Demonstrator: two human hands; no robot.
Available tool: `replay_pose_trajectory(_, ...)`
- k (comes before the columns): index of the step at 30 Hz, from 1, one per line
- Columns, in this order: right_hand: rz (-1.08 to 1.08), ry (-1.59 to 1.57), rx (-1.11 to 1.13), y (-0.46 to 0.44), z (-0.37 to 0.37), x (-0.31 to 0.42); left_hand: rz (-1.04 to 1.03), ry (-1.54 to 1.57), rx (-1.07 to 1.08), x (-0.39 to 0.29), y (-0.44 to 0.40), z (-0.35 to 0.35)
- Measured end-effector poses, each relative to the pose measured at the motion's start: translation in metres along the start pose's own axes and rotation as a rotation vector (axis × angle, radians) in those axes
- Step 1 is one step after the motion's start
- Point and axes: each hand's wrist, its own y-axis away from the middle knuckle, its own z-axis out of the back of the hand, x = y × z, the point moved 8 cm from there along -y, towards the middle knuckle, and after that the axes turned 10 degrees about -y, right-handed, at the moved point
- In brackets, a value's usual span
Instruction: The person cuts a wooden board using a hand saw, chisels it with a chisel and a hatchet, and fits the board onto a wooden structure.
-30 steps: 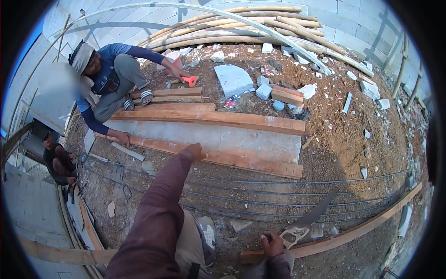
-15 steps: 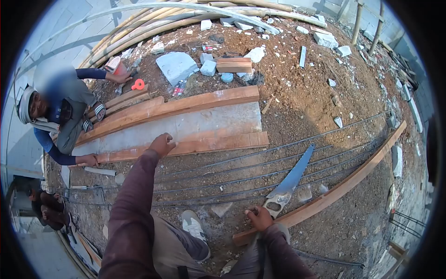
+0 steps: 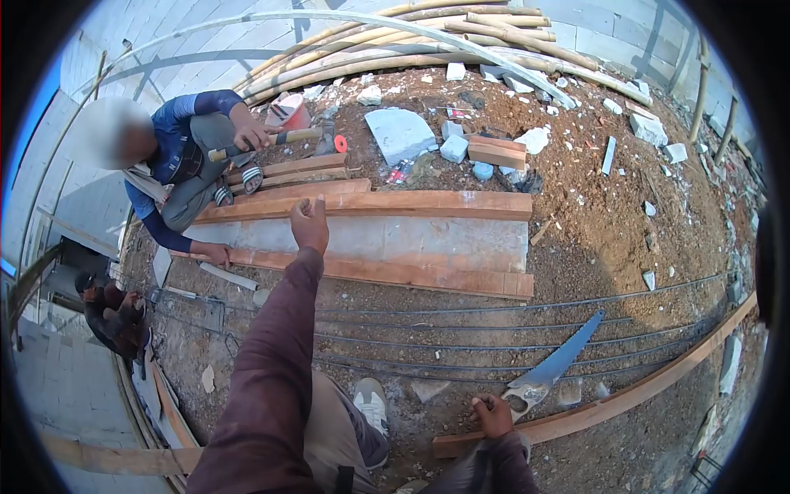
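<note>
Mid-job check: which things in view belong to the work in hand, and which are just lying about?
Likely part of the work:
saw, at the right hand
planks and grey panel, near the left hand
hammer, in the co-worker's hand

Seemingly just lying about:
bamboo
white slab
bucket

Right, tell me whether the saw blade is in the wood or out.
Out: the saw blade shows bare to its tip, apart from the plank.
</note>
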Motion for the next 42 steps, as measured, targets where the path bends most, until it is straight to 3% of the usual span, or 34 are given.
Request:
replay_pose_trajectory(2,-0.005,-0.004,-0.012,-0.003,0.0,-0.003,0.128,0.238,-0.227,-0.002,-0.007,0.02)
replay_pose_trajectory(8,-0.024,0.017,-0.007,-0.007,-0.002,-0.009,0.525,0.694,0.072,-0.023,-0.062,0.047)
replay_pose_trajectory(10,-0.083,0.022,-0.049,-0.006,0.0,-0.011,0.445,0.68,0.264,-0.005,-0.086,0.044)
replay_pose_trajectory(12,-0.042,0.128,-0.034,-0.007,-0.001,-0.008,0.49,0.693,0.351,-0.027,-0.067,0.052)
replay_pose_trajectory(13,0.029,0.199,-0.074,-0.005,0.002,-0.009,0.457,0.771,0.377,-0.04,-0.054,0.055)
replay_pose_trajectory(15,0.173,0.299,-0.159,-0.002,0.004,0.012,0.342,0.956,0.703,-0.055,-0.028,0.06)
replay_pose_trajectory(16,0.239,0.319,-0.207,0.008,0.003,0.032,0.426,0.852,0.557,-0.052,-0.007,0.073)
replay_pose_trajectory(18,0.453,0.444,-0.308,0.037,-0.003,0.094,0.55,0.693,0.659,-0.062,0.056,0.083)
replay_pose_trajectory(20,0.707,0.563,-0.367,0.066,-0.013,0.159,0.481,0.462,0.822,-0.044,0.099,0.078)
replay_pose_trajectory(22,0.913,0.611,-0.37,0.086,-0.028,0.209,0.305,0.022,1.052,-0.07,0.152,0.07)
replay_pose_trajectory(26,1.128,0.962,-0.33,0.096,-0.053,0.262,-0.332,-0.627,1.796,-0.154,0.277,0.04)
replay_pose_trajectory(28,1.099,1.072,-0.327,0.086,-0.039,0.242,-0.691,-0.599,1.967,-0.188,0.332,0.028)
replay_pose_trajectory(29,1.084,1.13,-0.323,0.083,-0.027,0.231,-0.742,-0.681,2.083,-0.187,0.354,0.023)
replay_pose_trajectory(31,0.596,1.206,0.063,0.065,0.005,0.195,-0.847,-0.857,2.316,-0.176,0.386,0.013)
replay_pose_trajectory(33,0.538,1.182,0.219,0.075,0.023,0.153,-0.745,-0.47,2.252,-0.199,0.397,-0.011)
replay_pose_trajectory(34,0.47,1.068,0.166,0.081,0.041,0.132,-0.685,-0.286,2.209,-0.21,0.4,-0.024)
replay_pose_trajectory(36,0.338,0.85,0.064,0.09,0.074,0.093,-0.479,-0.263,1.906,-0.197,0.361,-0.081)
replay_pose_trajectory(38,0.398,0.556,-0.18,0.087,0.105,0.077,-0.649,-0.39,1.428,-0.15,0.302,-0.126)
replay_pose_trajectory(39,0.428,0.404,-0.3,0.084,0.118,0.073,-0.783,-0.564,1.309,-0.116,0.284,-0.141)
replay_pose_trajectory(41,0.058,-0.299,-0.131,0.057,0.126,0.057,-1.027,-0.896,1.036,-0.054,0.255,-0.151)
replay_pose_trajectory(42,-0.135,-0.644,-0.042,0.048,0.121,0.052,-0.991,-0.962,1.053,-0.036,0.248,-0.149)
